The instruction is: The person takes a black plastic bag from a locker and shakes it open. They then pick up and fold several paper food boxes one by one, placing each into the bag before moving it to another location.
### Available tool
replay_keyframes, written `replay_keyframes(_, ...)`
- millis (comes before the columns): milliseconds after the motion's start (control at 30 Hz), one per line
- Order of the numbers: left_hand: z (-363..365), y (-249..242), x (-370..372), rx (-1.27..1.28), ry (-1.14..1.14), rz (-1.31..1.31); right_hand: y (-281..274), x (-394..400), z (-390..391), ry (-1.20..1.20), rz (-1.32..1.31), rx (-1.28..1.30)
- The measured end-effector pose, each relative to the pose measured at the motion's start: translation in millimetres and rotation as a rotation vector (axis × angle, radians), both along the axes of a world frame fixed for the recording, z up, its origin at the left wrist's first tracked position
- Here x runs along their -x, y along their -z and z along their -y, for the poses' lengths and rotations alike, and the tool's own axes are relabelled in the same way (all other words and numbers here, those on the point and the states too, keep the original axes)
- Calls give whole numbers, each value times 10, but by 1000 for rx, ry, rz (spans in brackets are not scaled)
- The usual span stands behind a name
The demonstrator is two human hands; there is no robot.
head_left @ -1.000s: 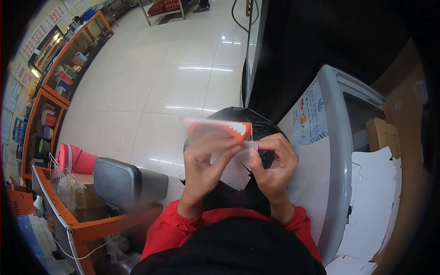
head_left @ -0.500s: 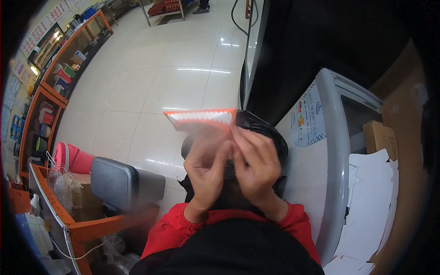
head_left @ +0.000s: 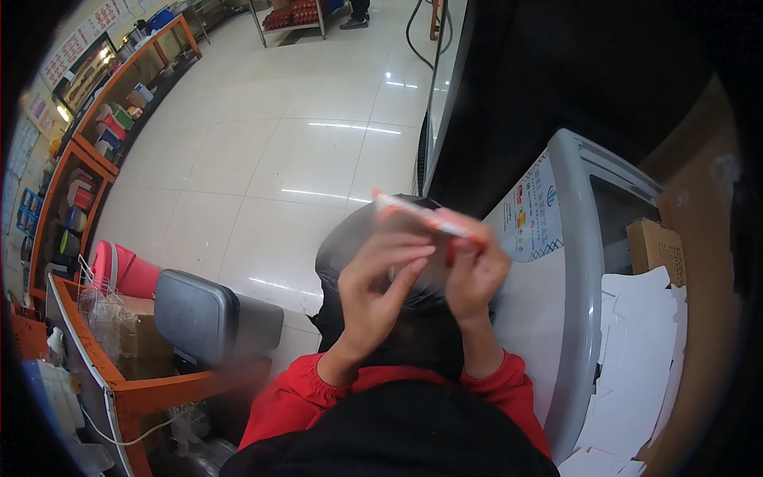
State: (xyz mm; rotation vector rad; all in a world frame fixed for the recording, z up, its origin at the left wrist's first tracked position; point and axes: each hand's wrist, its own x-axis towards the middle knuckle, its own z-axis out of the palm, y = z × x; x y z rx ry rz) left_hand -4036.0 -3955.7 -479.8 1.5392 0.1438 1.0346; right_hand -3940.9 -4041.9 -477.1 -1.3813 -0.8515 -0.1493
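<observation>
An orange-and-white piece of folded paper or thin card point(head_left: 421, 213), smeared by motion, is gripped at its right end by my right hand point(head_left: 474, 274). My left hand point(head_left: 380, 274) is just below the left part of the piece, its fingers stretched toward the right and the thumb apart from them. Behind and beneath both hands bulges a black plastic bag point(head_left: 342, 242), partly covered by them.
To my right stands a grey-framed chest freezer point(head_left: 568, 262) bearing flat white cardboard blanks point(head_left: 632, 350) and a brown box point(head_left: 656, 250). On my left are a lidded grey bin point(head_left: 199, 318), a pink container point(head_left: 127, 274) and an orange-framed table point(head_left: 191, 385). Far off, a person's shoe point(head_left: 354, 24) shows.
The orange-and-white piece has turned and shifted right with my right hand. My hands have moved apart, and my left fingers have straightened away from it.
</observation>
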Motion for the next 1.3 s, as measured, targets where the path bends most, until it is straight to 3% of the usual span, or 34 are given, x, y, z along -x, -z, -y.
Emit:
replay_keyframes(67,6,63,109,-395,-258,33,-17,-151,-40,268,-11,-165)
replay_keyframes(100,9,106,130,-398,-325,76,-38,-223,-25,253,-69,-169)
replay_keyframes(167,-35,-62,74,-336,-240,-134,-85,-330,23,231,-190,-174)
replay_keyframes(233,-163,75,133,-232,175,-375,-157,-348,-38,111,-266,-193)
replay_keyframes(267,-182,197,131,-103,230,-423,-201,-353,-70,50,-299,-204)
replay_keyframes(300,-201,289,124,22,285,-470,-238,-347,-93,38,-202,-120)
replay_keyframes(400,-219,331,74,306,250,-394,-208,-199,-134,452,437,188)
replay_keyframes(467,-238,363,-5,483,126,-202,-162,27,45,37,481,630)
replay_keyframes(533,-247,316,-8,548,115,-141,-38,256,109,-304,356,758)
replay_keyframes(600,-257,307,10,578,139,-136,6,324,71,-156,352,679)
replay_keyframes(700,-352,383,24,352,118,-201,86,211,44,6,318,479)
replay_keyframes(767,-406,348,34,256,46,-188,-35,149,131,-48,191,498)
replay_keyframes(800,-508,492,4,361,-104,-155,-65,128,175,-91,116,548)
replay_keyframes(900,-714,451,95,515,49,-195,-122,139,189,-161,-146,280)
replay_keyframes(1000,-698,524,154,713,197,-217,-26,-1,216,4,94,244)
replay_keyframes(1033,-643,552,134,743,192,-213,-57,-55,239,138,417,302)
replay_keyframes(1133,-568,697,111,815,263,-244,-67,-84,299,255,797,324)
replay_keyframes(1267,-536,781,120,789,256,-271,-84,-54,307,331,1006,374)
replay_keyframes(1300,-555,765,145,744,219,-247,-56,-47,296,263,925,401)
